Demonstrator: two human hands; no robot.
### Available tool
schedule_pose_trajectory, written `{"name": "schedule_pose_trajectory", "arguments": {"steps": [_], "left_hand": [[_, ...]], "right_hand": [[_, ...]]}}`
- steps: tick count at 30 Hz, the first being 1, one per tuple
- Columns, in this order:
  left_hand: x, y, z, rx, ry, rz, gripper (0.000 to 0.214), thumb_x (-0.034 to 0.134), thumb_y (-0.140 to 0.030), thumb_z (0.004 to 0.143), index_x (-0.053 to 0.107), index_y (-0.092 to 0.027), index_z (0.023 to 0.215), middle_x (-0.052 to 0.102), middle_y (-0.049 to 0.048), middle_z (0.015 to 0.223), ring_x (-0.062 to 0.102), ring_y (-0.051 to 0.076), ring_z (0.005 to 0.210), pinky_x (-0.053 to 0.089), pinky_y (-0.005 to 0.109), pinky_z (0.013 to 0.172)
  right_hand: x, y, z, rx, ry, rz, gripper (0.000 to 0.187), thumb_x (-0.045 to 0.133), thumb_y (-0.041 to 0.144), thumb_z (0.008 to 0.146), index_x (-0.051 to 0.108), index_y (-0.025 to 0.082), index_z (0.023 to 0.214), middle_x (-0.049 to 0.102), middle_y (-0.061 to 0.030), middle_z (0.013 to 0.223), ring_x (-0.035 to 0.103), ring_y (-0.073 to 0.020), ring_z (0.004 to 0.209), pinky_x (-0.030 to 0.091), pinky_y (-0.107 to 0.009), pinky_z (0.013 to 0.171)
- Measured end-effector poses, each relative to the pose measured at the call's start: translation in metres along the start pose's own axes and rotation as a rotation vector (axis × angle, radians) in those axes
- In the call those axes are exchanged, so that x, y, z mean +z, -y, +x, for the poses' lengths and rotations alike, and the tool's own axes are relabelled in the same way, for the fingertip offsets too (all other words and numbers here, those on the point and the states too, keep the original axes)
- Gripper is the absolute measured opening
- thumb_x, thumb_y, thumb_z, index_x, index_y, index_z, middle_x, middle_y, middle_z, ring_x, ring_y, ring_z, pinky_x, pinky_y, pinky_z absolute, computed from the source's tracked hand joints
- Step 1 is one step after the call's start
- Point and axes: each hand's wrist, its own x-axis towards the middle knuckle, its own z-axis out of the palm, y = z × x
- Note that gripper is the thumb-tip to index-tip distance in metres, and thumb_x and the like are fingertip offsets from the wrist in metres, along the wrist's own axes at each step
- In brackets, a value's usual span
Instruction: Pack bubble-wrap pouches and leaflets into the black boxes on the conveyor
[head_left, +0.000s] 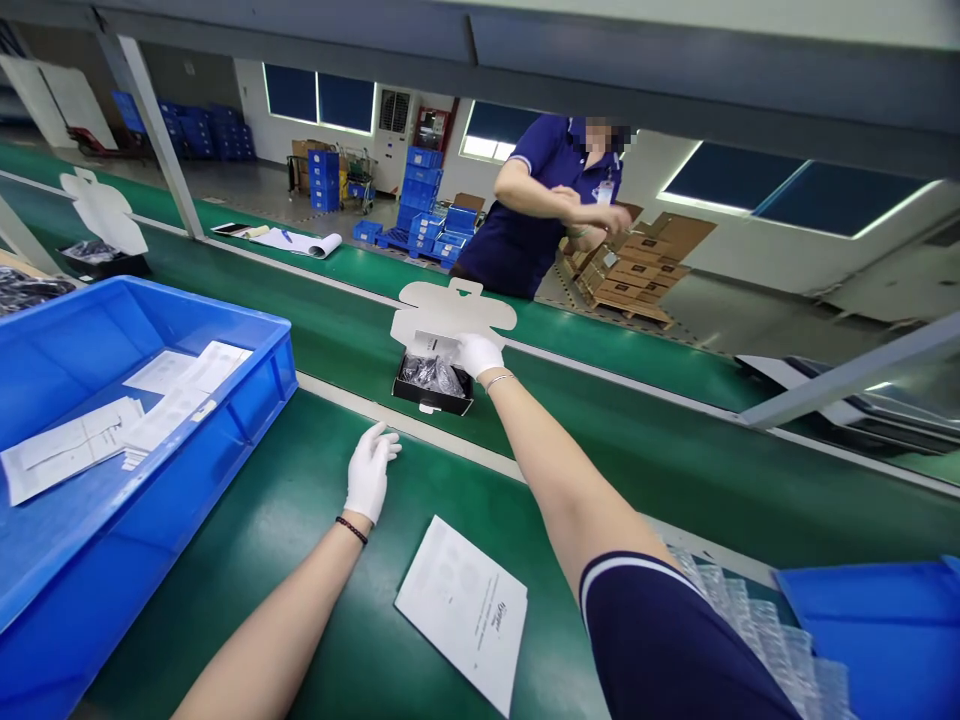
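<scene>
My right hand (480,355), in a white glove, reaches over the belt to an open black box (431,402). Its fingers are closed on the edge of a small printed leaflet (433,344), which stands tilted in the box opening. Inside the box lies a dark item in clear plastic wrap (433,374), and the white lid (450,308) is folded back behind. My left hand (369,472), also gloved, hovers over the green worktop with fingers apart and nothing in it. Nearer me lies a stack of white leaflets (465,610).
A blue bin (225,440) with paper leaflets stands at left. Clear plastic pieces (780,640) and another blue bin (877,630) are at right. Another open box (105,262) sits farther left on the belt. A co-worker (536,210) stands across the line, below an overhead beam.
</scene>
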Motion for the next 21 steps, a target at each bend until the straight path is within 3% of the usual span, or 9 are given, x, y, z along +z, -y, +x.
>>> {"name": "schedule_pose_trajectory", "arguments": {"steps": [6, 8, 11, 13, 14, 16, 18, 20, 21], "left_hand": [[0.000, 0.000, 0.000, 0.013, 0.022, 0.010, 0.045, 0.067, -0.043, 0.086, 0.064, -0.014, 0.119, 0.073, 0.0152, 0.106, 0.071, 0.024, 0.090, 0.056, 0.039, 0.083], [-0.001, -0.001, 0.001, 0.009, 0.027, -0.003, 0.046, 0.068, -0.045, 0.085, 0.064, -0.013, 0.118, 0.073, 0.0157, 0.105, 0.071, 0.025, 0.090, 0.056, 0.039, 0.082], [-0.002, -0.003, 0.001, -0.002, 0.042, -0.004, 0.049, 0.068, -0.048, 0.083, 0.063, -0.013, 0.117, 0.073, 0.0158, 0.103, 0.071, 0.024, 0.088, 0.056, 0.038, 0.082], [-0.003, -0.003, 0.001, 0.002, 0.059, 0.012, 0.050, 0.067, -0.048, 0.083, 0.062, -0.012, 0.117, 0.073, 0.0155, 0.104, 0.072, 0.023, 0.087, 0.057, 0.037, 0.082], [-0.003, -0.003, 0.001, 0.005, 0.070, 0.027, 0.050, 0.066, -0.048, 0.083, 0.061, -0.012, 0.118, 0.073, 0.0154, 0.104, 0.072, 0.023, 0.087, 0.057, 0.037, 0.083], [-0.003, -0.002, 0.001, 0.014, 0.090, 0.073, 0.048, 0.063, -0.045, 0.086, 0.060, -0.011, 0.120, 0.073, 0.0155, 0.106, 0.072, 0.022, 0.089, 0.057, 0.038, 0.084], [-0.004, -0.002, 0.002, 0.024, 0.122, 0.121, 0.045, 0.060, -0.042, 0.088, 0.060, -0.011, 0.121, 0.073, 0.0157, 0.108, 0.072, 0.022, 0.091, 0.057, 0.038, 0.085], [-0.004, -0.002, 0.000, 0.031, 0.190, 0.159, 0.042, 0.059, -0.039, 0.088, 0.062, -0.011, 0.120, 0.073, 0.0158, 0.109, 0.072, 0.023, 0.093, 0.057, 0.039, 0.086], [-0.004, -0.003, -0.002, 0.034, 0.249, 0.177, 0.041, 0.058, -0.037, 0.088, 0.063, -0.011, 0.120, 0.073, 0.0159, 0.110, 0.072, 0.024, 0.094, 0.057, 0.040, 0.087]], "right_hand": [[-0.006, -0.003, -0.006, 0.020, -0.015, -0.016, 0.039, 0.048, 0.014, 0.091, 0.066, 0.016, 0.126, 0.068, -0.0147, 0.119, 0.063, -0.0293, 0.104, 0.048, -0.036, 0.089], [-0.014, -0.004, -0.016, 0.034, -0.048, -0.029, 0.041, 0.048, 0.017, 0.092, 0.062, 0.013, 0.130, 0.064, -0.0185, 0.126, 0.059, -0.0328, 0.112, 0.046, -0.040, 0.095], [-0.025, -0.003, -0.052, 0.047, -0.288, -0.028, 0.056, 0.052, 0.025, 0.092, 0.047, 0.008, 0.145, 0.047, -0.0241, 0.147, 0.043, -0.0392, 0.131, 0.036, -0.049, 0.107], [-0.027, 0.000, -0.095, 0.007, -0.352, 0.039, 0.052, 0.051, 0.028, 0.093, 0.052, 0.008, 0.141, 0.051, -0.0225, 0.143, 0.046, -0.0372, 0.128, 0.037, -0.046, 0.106], [-0.025, 0.002, -0.122, -0.040, -0.284, 0.096, 0.044, 0.050, 0.030, 0.094, 0.060, 0.011, 0.133, 0.059, -0.0196, 0.134, 0.052, -0.0342, 0.121, 0.040, -0.043, 0.102], [-0.019, 0.006, -0.182, -0.163, 0.014, 0.220, 0.035, 0.052, 0.039, 0.094, 0.070, 0.017, 0.115, 0.068, -0.0122, 0.112, 0.061, -0.0279, 0.102, 0.046, -0.036, 0.090], [-0.009, 0.010, -0.241, -0.240, 0.312, 0.288, 0.054, 0.071, 0.052, 0.080, 0.067, 0.019, 0.122, 0.069, -0.0090, 0.104, 0.063, -0.0263, 0.092, 0.049, -0.034, 0.080], [0.005, 0.010, -0.287, -0.164, 0.492, 0.347, 0.074, 0.082, 0.050, 0.068, 0.060, 0.018, 0.132, 0.069, -0.0090, 0.104, 0.064, -0.0268, 0.090, 0.049, -0.033, 0.075], [0.012, 0.008, -0.303, -0.076, 0.538, 0.396, 0.071, 0.081, 0.048, 0.071, 0.059, 0.017, 0.131, 0.069, -0.0089, 0.105, 0.064, -0.0264, 0.089, 0.049, -0.033, 0.073]]}}
